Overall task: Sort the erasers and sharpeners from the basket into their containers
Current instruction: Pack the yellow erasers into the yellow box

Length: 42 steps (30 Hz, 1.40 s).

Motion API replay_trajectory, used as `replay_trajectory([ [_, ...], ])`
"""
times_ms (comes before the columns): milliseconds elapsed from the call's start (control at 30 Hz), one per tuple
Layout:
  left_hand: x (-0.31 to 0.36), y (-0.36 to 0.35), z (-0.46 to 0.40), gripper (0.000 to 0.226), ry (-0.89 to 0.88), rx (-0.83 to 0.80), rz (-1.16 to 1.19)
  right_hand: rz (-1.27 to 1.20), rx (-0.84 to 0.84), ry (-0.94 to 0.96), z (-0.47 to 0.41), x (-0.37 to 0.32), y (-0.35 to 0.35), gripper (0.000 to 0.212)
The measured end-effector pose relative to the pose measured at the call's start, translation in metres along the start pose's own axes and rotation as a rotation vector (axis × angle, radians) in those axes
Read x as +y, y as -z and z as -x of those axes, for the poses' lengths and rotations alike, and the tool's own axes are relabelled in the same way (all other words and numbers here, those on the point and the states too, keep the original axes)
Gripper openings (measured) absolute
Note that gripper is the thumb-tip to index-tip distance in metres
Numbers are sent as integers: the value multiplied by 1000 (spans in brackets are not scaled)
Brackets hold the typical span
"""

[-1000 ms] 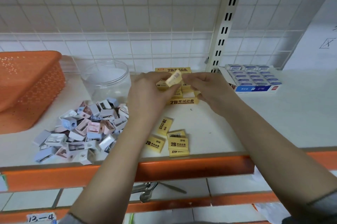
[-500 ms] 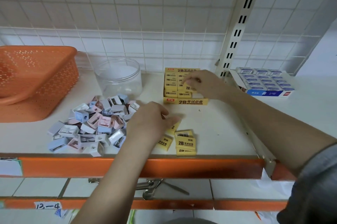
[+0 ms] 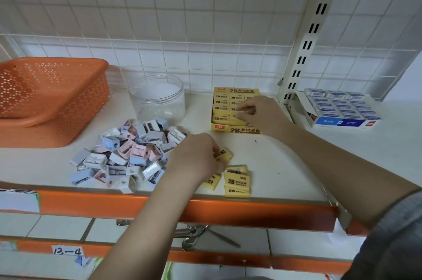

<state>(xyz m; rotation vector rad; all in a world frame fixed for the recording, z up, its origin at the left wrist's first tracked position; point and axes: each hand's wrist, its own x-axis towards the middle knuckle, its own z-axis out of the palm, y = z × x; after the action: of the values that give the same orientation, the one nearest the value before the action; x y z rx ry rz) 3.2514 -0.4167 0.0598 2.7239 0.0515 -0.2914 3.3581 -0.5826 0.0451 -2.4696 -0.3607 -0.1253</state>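
My left hand pinches a yellow 2B eraser just above the shelf, beside three more loose yellow erasers near the front edge. My right hand reaches into the yellow eraser box, fingers curled on an eraser in a row of packed ones. A pile of pink, blue and white sharpeners lies to the left. Behind it stands a clear plastic jar, which looks empty. The orange basket sits tilted at the far left.
A box of blue-and-white erasers stands right of the white slotted upright. Wire grid backs the shelf. An orange rail marks the front edge; a metal tool lies on the shelf below.
My hands parted from in front of the box. The right hand carried an eraser into the yellow box, while the left dropped to the loose erasers and picked one up.
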Motion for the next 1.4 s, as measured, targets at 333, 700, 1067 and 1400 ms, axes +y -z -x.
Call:
replay_trajectory([
  [333, -13, 6, -2, 31, -90, 195, 87, 83, -35, 86, 2, -5, 3, 27],
  [700, -3, 28, -58, 34, -139, 320, 224, 72, -25, -5, 51, -12, 40, 11],
  [1067, 25, -2, -31, 28, -394, 856, 452, -796, 48, -290, 53, -42, 29, 8],
  [1400, -30, 25, 14, 25, -336, 134, 234, -515, -212, -195, 8, -45, 40, 9],
])
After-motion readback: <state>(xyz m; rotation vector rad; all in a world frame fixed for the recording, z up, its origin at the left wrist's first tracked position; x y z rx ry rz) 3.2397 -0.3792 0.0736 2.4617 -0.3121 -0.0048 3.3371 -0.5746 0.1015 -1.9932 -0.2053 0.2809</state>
